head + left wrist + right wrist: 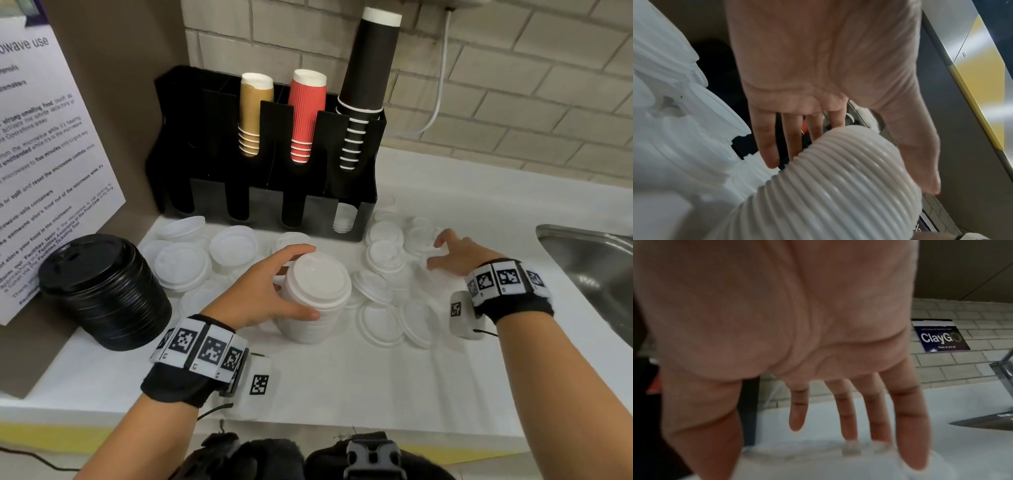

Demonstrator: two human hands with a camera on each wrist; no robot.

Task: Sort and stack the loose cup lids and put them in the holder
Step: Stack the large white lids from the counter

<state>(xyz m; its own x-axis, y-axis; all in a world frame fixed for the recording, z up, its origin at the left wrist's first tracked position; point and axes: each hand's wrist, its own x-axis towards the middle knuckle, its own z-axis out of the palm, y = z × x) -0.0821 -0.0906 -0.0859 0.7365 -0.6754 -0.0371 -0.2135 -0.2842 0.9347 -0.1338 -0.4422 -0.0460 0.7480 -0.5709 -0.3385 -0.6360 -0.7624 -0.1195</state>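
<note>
My left hand [303, 281] grips a tall stack of white lids [325, 291] standing mid-counter, fingers over the far rim and thumb on the near side. In the left wrist view its fingers [766, 146] lie behind the ribbed stack [838, 194]. My right hand [438, 253] is spread flat over loose white lids [383, 255], fingertips [906, 426] touching a lid [838, 459]. More loose lids [181, 263] lie to the left. The black holder [267, 161] stands behind; its rightmost front slot holds white lids [344, 219].
A stack of black lids [106, 291] stands at the left by a leaning notice board [51, 137]. Gold, red and black cup stacks [305, 116] fill the holder's rear slots. A steel sink [599, 267] sits at the right.
</note>
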